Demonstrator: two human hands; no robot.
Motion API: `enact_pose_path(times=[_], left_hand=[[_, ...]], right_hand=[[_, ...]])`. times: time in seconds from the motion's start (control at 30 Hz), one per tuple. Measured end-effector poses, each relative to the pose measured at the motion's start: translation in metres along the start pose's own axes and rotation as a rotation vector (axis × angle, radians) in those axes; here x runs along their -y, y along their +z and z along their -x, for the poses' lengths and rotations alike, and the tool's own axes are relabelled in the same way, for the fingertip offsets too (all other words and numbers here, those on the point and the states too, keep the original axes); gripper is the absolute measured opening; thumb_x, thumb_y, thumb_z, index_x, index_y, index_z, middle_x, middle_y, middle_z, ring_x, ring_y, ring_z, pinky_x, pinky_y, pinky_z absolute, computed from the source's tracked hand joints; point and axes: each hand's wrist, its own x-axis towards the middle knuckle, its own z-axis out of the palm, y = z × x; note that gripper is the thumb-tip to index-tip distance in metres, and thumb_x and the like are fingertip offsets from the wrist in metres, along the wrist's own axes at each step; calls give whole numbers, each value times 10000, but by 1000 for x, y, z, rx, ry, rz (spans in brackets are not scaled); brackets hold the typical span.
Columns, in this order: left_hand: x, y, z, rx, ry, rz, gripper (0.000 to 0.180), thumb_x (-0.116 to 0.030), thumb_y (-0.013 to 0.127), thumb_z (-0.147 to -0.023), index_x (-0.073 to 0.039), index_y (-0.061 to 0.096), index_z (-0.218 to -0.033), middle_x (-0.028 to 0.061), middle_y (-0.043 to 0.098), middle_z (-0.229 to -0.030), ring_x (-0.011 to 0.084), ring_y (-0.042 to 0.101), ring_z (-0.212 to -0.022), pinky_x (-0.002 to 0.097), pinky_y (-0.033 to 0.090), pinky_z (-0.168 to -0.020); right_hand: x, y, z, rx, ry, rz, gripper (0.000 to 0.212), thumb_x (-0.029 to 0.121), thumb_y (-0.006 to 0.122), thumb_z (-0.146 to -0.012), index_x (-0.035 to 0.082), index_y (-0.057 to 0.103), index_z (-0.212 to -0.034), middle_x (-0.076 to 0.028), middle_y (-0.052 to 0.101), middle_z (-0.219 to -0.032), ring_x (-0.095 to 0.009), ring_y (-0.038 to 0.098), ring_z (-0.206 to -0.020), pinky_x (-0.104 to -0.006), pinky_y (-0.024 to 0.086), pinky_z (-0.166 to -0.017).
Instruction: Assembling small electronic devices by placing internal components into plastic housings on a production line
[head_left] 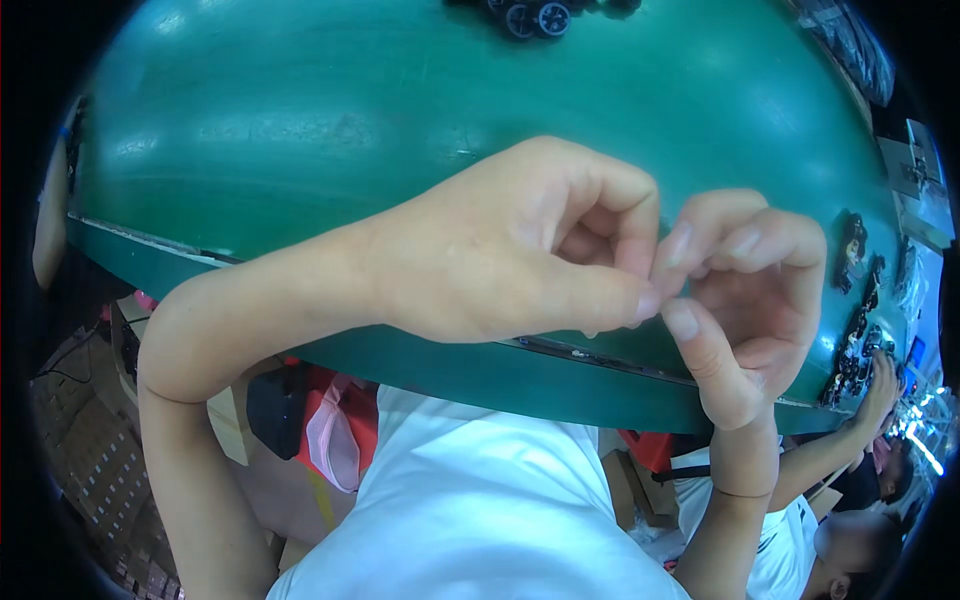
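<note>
Both of my hands meet fingertip to fingertip above a green tabletop, right of the middle. My left hand has its fingers curled in and its thumb pressed toward the index finger. Facing it, my right hand is bent into a loose ring, thumb and index tips close together against the left fingertips. Anything pinched between them is hidden or too small to make out.
Small black wheeled pieces sit at the table's far side. Black parts lie along the right edge, where a co-worker's hand touches them. Below the table's near edge, a pink pouch hangs by a red container.
</note>
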Motion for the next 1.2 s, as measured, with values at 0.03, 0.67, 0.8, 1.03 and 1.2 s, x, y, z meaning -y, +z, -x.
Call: enact_pose_path(times=[0.03, 0.67, 0.8, 1.03, 1.2], left_hand=[[0, -1, 0, 4, -6, -2, 144, -79, 739, -933, -42, 602, -954, -3, 598, -935, 61, 558, -853, 242, 468, -748], [0, -5, -1, 13, -46, 19, 197, -144, 765, -946, -24, 610, -950, 41, 640, -865, 91, 575, -751, 250, 478, -675], [2, -6, 0, 20, -32, 25, 191, -140, 765, -947, -21, 616, -958, 46, 647, -867, 95, 590, -753, 253, 493, -677], [4, -8, 2, 32, -11, 23, 189, -155, 757, -944, -20, 625, -935, 45, 653, -877, 101, 613, -773, 258, 505, -702], [3, -9, 1, 48, -37, 9, 187, -161, 750, -947, -17, 632, -927, 41, 652, -900, 103, 619, -793, 254, 511, -731]], right_hand=[[0, -1, 0, 14, 2, 0, 483, -69, 697, -870, 112, 468, -1255, -156, 570, -1154, -157, 588, -896, -277, 495, -829], [3, 1, -2, -9, 138, -53, 345, -97, 662, -889, 88, 535, -1152, -163, 576, -1141, -140, 604, -858, -264, 516, -782], [5, 0, -4, -10, 156, -55, 299, -79, 679, -884, 76, 578, -1118, -157, 587, -1123, -139, 604, -839, -260, 509, -788], [5, -2, -5, 20, 156, 11, 252, -63, 699, -874, 61, 616, -1078, -154, 600, -1107, -143, 604, -859, -267, 504, -802], [5, 3, -3, -34, 231, -158, 251, -57, 698, -876, 40, 626, -1097, -163, 602, -1121, -162, 615, -908, -268, 504, -806]])
